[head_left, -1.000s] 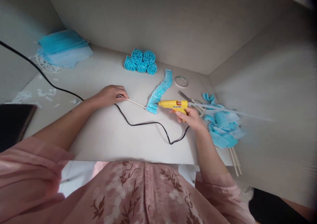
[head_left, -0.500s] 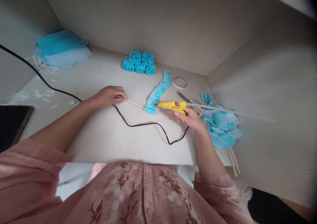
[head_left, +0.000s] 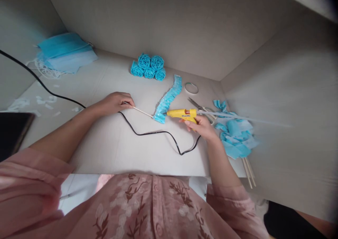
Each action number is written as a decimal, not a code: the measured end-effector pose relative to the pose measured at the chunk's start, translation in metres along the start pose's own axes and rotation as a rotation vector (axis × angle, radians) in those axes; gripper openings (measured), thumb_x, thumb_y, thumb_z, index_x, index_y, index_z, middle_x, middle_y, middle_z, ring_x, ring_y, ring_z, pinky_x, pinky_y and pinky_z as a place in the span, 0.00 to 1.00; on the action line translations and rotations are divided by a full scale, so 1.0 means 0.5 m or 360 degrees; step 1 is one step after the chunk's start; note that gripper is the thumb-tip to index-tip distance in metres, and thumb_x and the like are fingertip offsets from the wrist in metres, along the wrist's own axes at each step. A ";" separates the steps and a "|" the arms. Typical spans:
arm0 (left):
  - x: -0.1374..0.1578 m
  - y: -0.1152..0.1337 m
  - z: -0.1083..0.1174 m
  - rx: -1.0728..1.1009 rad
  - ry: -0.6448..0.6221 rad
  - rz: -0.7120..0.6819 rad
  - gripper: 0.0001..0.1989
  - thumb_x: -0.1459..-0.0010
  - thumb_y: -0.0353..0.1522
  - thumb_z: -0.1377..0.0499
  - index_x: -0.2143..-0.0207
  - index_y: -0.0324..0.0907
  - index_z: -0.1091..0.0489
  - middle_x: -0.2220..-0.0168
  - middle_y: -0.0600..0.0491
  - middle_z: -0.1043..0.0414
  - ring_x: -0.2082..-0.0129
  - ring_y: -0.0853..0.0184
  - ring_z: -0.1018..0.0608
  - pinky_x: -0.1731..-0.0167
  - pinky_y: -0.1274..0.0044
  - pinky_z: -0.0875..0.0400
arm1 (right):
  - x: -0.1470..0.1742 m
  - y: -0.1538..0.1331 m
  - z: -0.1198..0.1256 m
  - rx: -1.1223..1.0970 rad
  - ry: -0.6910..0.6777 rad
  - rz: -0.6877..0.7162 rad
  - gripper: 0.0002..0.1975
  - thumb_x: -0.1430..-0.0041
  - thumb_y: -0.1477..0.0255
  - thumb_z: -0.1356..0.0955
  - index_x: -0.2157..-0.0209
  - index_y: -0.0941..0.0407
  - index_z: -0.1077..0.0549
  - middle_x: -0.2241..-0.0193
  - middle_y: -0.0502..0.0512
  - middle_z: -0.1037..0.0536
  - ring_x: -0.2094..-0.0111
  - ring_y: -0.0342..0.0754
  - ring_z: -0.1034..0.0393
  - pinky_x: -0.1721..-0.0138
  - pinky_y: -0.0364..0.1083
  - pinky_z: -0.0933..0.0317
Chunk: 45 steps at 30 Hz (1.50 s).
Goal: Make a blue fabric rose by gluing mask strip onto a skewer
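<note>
My left hand [head_left: 118, 103] is closed around one end of a thin wooden stick [head_left: 143, 112]. The stick's far end meets the near end of a gathered blue fabric strip [head_left: 167, 99], which lies slanting away from me. My right hand [head_left: 199, 126] grips a yellow hot glue gun [head_left: 182, 113], fingers at its trigger. Its nozzle points left and is at the strip's near part; whether it touches cannot be made out. A long clear glue stick [head_left: 224, 114] sticks out of the gun's back.
Several rolled blue fabric roses [head_left: 149, 66] are stacked at the back. Blue face masks [head_left: 67, 50] lie far left, white scraps [head_left: 44, 101] nearer. A tape ring [head_left: 191, 88], scissors [head_left: 196, 104], blue fabric pieces [head_left: 236, 135] and wooden sticks [head_left: 248, 172] are right. A black cord [head_left: 150, 132] crosses the table.
The glue gun has shifted very slightly to the left and down along the strip's near end. My left hand and the stick have barely moved.
</note>
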<state>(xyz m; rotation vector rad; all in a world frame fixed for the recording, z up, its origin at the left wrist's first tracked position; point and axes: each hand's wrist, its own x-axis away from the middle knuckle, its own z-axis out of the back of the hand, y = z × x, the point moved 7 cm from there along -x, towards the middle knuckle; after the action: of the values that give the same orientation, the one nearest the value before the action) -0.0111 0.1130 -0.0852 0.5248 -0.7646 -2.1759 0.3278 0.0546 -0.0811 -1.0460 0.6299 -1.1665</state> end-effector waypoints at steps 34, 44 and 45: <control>0.000 -0.010 0.000 -0.0026 0.0029 0.0011 0.17 0.38 0.44 0.43 0.66 0.42 0.22 0.65 0.51 0.23 0.66 0.68 0.24 0.65 0.78 0.35 | -0.010 0.006 -0.009 0.0161 0.0133 -0.0023 0.28 0.47 0.45 0.29 0.66 0.59 0.20 0.83 0.47 0.34 0.81 0.41 0.44 0.79 0.43 0.50; 0.000 -0.010 0.000 0.0002 0.0052 0.0002 0.18 0.38 0.46 0.43 0.66 0.42 0.22 0.66 0.51 0.23 0.66 0.68 0.24 0.66 0.78 0.35 | -0.009 0.008 -0.011 0.0175 0.0133 -0.0025 0.25 0.44 0.48 0.30 0.66 0.58 0.21 0.83 0.46 0.36 0.80 0.42 0.44 0.78 0.43 0.50; 0.000 -0.010 0.000 0.0006 0.0053 0.0003 0.18 0.38 0.46 0.43 0.66 0.42 0.22 0.66 0.51 0.23 0.66 0.68 0.24 0.66 0.78 0.35 | -0.009 0.008 -0.011 0.0178 0.0136 -0.0024 0.25 0.44 0.48 0.30 0.67 0.58 0.21 0.83 0.46 0.37 0.80 0.42 0.45 0.78 0.43 0.50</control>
<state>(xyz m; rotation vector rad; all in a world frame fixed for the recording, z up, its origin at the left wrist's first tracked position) -0.0137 0.1154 -0.0885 0.5608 -0.7513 -2.1592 0.3235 0.0573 -0.0876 -0.9117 0.6174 -1.2505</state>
